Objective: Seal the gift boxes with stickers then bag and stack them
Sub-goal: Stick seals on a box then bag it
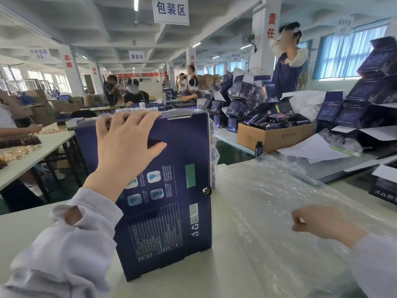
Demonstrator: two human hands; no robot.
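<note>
Now steadying an upright gift box (167, 190) on the pale table (32, 229).
Cannot tell whether the blurred, curled right hand (322, 222) pinches anything over the crinkly clear plastic wrap (268, 190) beside the box. Glossy dark blue cardboard, printed panel facing the camera, small dark sticker (207, 191) on its right edge. Rests the left hand (126, 145) on top, fingers spread straight over the rim, thumb across the face.

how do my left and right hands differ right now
The left hand lies spread on the upright dark blue gift box; the right hand hangs over the clear plastic, off the box. The left fingers are straight; the right fingers curl, contents unclear. Both have pale sleeves.
</note>
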